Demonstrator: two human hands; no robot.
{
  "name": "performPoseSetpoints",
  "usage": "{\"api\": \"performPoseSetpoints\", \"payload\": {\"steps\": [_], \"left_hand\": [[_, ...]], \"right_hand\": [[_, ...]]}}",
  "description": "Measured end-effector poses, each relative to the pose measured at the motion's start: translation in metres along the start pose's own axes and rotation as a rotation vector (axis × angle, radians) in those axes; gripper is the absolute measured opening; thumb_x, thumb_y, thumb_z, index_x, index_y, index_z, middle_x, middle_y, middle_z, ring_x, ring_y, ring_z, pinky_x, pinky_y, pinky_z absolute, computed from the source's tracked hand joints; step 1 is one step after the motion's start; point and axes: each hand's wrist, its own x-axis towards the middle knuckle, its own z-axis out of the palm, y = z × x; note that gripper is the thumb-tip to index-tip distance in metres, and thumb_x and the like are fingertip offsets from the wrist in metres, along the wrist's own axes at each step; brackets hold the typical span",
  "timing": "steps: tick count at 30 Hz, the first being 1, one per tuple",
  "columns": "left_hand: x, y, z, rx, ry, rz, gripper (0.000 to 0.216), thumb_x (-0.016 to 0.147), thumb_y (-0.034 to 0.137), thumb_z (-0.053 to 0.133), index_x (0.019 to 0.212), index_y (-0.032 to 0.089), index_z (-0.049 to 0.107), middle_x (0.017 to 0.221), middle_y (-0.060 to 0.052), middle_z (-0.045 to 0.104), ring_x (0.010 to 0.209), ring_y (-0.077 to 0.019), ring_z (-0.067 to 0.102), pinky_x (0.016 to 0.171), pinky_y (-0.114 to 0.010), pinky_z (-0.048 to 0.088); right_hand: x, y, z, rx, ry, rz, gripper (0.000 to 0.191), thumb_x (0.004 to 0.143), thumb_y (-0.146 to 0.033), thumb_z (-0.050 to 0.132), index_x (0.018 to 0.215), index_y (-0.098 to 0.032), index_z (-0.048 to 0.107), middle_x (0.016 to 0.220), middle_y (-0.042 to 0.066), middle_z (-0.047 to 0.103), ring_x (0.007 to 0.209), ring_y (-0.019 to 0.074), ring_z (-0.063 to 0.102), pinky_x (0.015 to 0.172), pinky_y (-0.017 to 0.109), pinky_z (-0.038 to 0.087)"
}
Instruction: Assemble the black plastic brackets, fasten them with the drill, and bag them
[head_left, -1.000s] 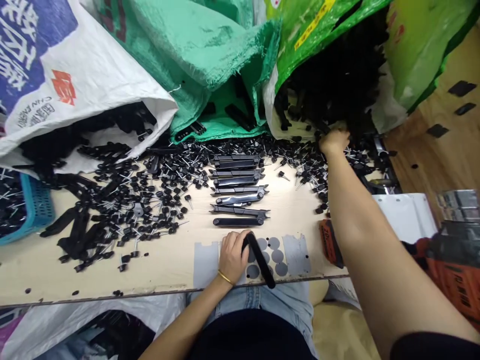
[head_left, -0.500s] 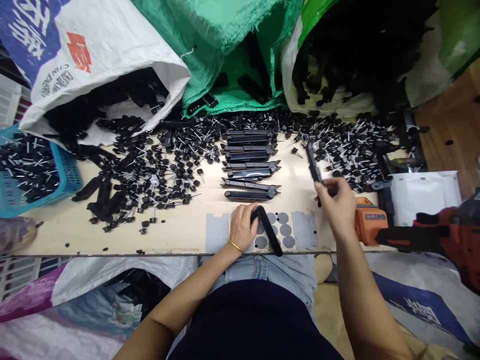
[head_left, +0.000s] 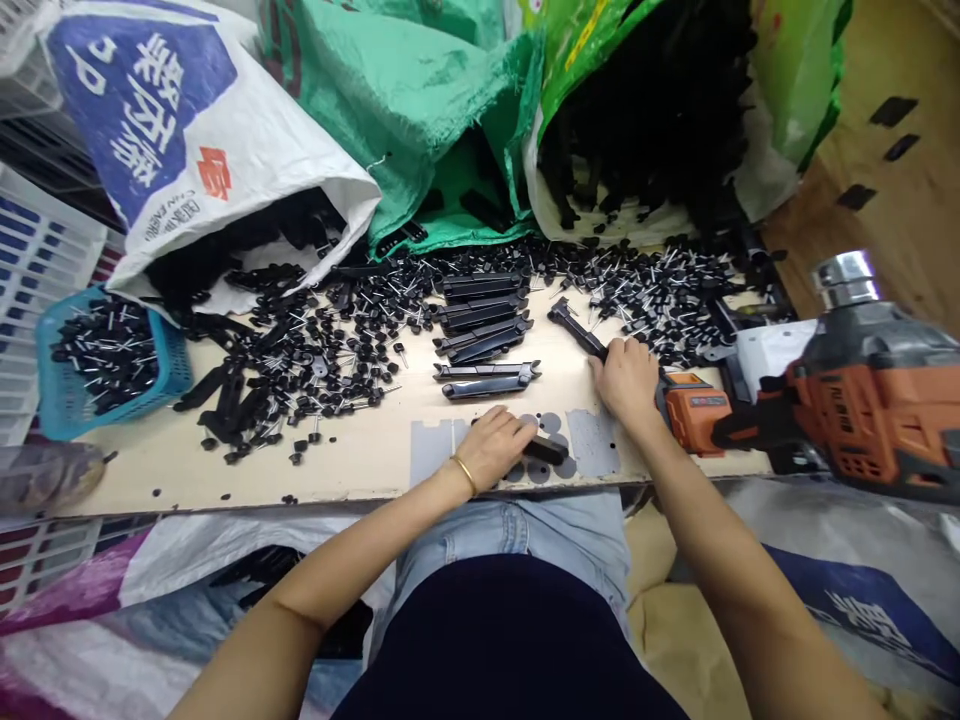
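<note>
At a cluttered workbench (head_left: 360, 460), the person's left hand (head_left: 496, 447) closes over a black bar (head_left: 546, 450), most of it hidden under the fingers, at the near edge. The right hand (head_left: 627, 378) grips one end of a second black strip (head_left: 576, 330), which angles away toward the far left. Finished pieces (head_left: 484, 325) lie stacked between heaps of screws (head_left: 315, 345). An orange power drill (head_left: 847, 400), partly cut off, sits right.
</note>
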Motion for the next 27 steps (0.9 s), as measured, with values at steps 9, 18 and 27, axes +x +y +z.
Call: {"api": "performPoseSetpoints", "payload": {"steps": [9, 18, 27], "left_hand": [[-0.015, 0.011, 0.01, -0.756, 0.175, -0.673, 0.022, 0.085, 0.034, 0.054, 0.097, 0.016, 0.06, 0.083, -0.002, 0.065, 0.076, -0.0168, 0.061, 0.067, -0.026, 0.046], [-0.017, 0.031, -0.001, -0.703, 0.144, -0.604, 0.015, 0.083, 0.03, 0.056, 0.083, 0.016, 0.062, 0.072, 0.0, 0.061, 0.068, -0.0151, 0.057, 0.064, -0.024, 0.043], [-0.016, 0.037, -0.004, -0.732, 0.104, -0.618, 0.017, 0.086, 0.031, 0.054, 0.083, 0.016, 0.062, 0.073, 0.0, 0.063, 0.068, -0.0146, 0.058, 0.064, -0.023, 0.043]], "right_hand": [[-0.053, -0.051, -0.034, 1.526, -0.405, 0.179, 0.012, 0.064, -0.032, 0.046, 0.063, -0.021, 0.044, 0.098, 0.007, 0.066, 0.093, 0.0222, 0.059, 0.079, 0.035, 0.047], [-0.083, -0.081, -0.036, 1.813, -0.487, 0.315, 0.01, 0.061, -0.027, 0.046, 0.07, -0.023, 0.044, 0.09, 0.007, 0.072, 0.086, 0.0263, 0.065, 0.076, 0.041, 0.05], [-0.085, -0.075, -0.048, 1.893, -0.61, 0.32, 0.013, 0.062, -0.031, 0.043, 0.056, -0.022, 0.036, 0.105, 0.012, 0.071, 0.086, 0.0256, 0.064, 0.074, 0.037, 0.05]]}}
